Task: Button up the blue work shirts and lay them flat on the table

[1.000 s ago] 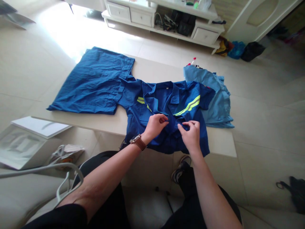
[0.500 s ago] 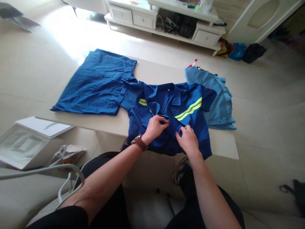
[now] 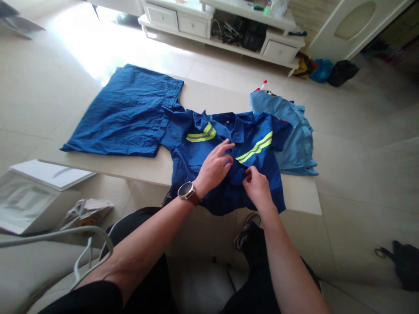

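Observation:
A dark blue work shirt (image 3: pixel 196 152) with yellow-green reflective stripes lies front-up on a low beige table (image 3: pixel 140 168), its hem hanging over the near edge. My left hand (image 3: pixel 214 168), a brown-strapped watch on its wrist, rests on the shirt's front placket with fingers stretched forward over the cloth. My right hand (image 3: pixel 257 187) pinches the front edge of the shirt just right of the placket, fingers curled. Both front panels lie closed, with a stripe showing on each side of the collar.
A flat dark blue garment (image 3: pixel 127 113) covers the table's left part. A folded light blue garment (image 3: pixel 291 131) lies at the right. A white box (image 3: pixel 29 196) and white hangers (image 3: pixel 88 257) are at my left. A white TV cabinet (image 3: pixel 222 26) stands beyond; a black bag (image 3: pixel 406 264) lies on the floor.
The left front panel, folded open before, now lies flat so its stripe shows. My left hand has opened and slid up the placket; my right hand stays pinching the edge.

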A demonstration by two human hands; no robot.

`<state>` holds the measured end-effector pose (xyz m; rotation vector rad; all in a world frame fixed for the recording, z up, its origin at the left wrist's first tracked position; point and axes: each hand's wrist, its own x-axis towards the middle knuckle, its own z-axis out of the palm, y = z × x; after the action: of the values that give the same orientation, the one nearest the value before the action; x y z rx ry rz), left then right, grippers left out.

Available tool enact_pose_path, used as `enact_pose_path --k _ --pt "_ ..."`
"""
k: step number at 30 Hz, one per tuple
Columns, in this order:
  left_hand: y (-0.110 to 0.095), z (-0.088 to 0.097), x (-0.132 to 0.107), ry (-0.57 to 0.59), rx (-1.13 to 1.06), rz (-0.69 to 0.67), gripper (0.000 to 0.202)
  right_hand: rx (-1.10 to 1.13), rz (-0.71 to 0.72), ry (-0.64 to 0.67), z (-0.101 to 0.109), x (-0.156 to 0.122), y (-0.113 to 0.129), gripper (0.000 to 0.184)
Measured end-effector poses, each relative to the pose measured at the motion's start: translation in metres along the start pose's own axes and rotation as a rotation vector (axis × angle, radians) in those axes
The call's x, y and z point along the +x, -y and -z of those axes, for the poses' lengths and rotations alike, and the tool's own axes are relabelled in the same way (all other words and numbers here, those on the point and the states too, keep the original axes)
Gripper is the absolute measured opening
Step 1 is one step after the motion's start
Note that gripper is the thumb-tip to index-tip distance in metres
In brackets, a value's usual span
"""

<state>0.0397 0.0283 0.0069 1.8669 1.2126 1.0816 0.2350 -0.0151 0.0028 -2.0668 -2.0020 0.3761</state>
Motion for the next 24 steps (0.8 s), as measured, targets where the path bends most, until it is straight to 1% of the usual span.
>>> enact_pose_path --k 1,2,3,5,7,10,13,15,17,19,22,24 --pt "-0.001 -0.004 0.0 0.107 0.045 -0.061 0.019 -0.005 0.016 0.01 -0.002 0.0 0.001 0.024" --pt "-0.001 -0.008 0.0 0.174 0.094 -0.088 0.021 -0.019 0.029 0.028 -0.004 -0.001 0.001 0.025" --pt "-0.001 -0.013 0.0 0.19 0.147 -0.09 0.021 -0.046 0.038 0.051 -0.006 -0.003 0.001 0.025" --pt "-0.001 -0.022 0.0 0.124 0.245 -0.052 0.019 -0.135 0.051 0.103 -0.01 -0.006 -0.001 0.023" --pt "-0.001 -0.027 0.002 0.068 0.277 0.021 0.015 -0.22 0.067 0.148 -0.012 -0.009 -0.003 0.018" --pt "0.001 -0.028 0.003 0.089 0.196 0.164 0.01 -0.26 0.041 0.187 -0.008 -0.01 -0.007 0.013" --pt "0.006 -0.023 0.003 0.088 0.093 0.239 0.008 -0.235 -0.02 0.219 -0.002 -0.009 -0.012 0.011" --pt "0.01 -0.019 0.002 0.083 0.024 0.28 0.008 -0.205 -0.024 0.226 0.002 -0.007 -0.014 0.008" --pt "0.012 -0.016 0.0 0.094 -0.045 0.315 0.007 -0.143 -0.012 0.184 0.005 -0.007 -0.015 0.015" --pt "0.013 -0.014 -0.001 0.102 -0.09 0.317 0.007 -0.02 -0.001 0.074 0.008 -0.007 -0.014 0.02" --pt "0.014 -0.015 -0.002 0.109 -0.119 0.291 0.006 0.297 -0.021 -0.125 0.012 -0.006 -0.01 0.021" --pt "0.014 -0.016 -0.003 0.121 -0.115 0.271 0.006 0.514 -0.051 -0.207 0.013 -0.005 -0.005 0.025"
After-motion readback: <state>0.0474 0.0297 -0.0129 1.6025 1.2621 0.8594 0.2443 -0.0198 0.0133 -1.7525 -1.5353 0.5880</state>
